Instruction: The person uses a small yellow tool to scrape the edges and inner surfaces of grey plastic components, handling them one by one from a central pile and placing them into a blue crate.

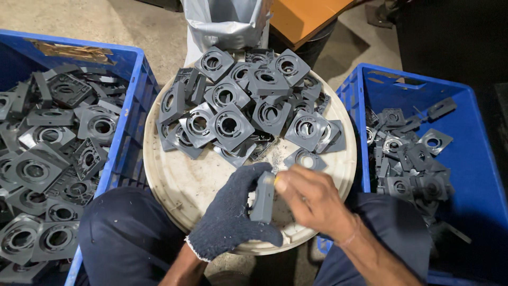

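Left hand [233, 212] in dark navy knit glove, white cuff edge; right hand [312, 198] bare; held plastic part [263, 197] grey; heaped square parts [248, 106] dark grey; round lid [185, 180] cream-white, scuffed; left crate [129, 90] and right crate [476, 153] bright blue; trousers [127, 233] navy; bag [225, 21] silver-grey; board [304, 16] orange-brown; floor [132, 24] beige

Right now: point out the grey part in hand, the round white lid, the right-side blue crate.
grey part [263, 199], head view, its flat side face.
round white lid [182, 182], head view, bare surface.
right blue crate [479, 159], head view, inner right wall.
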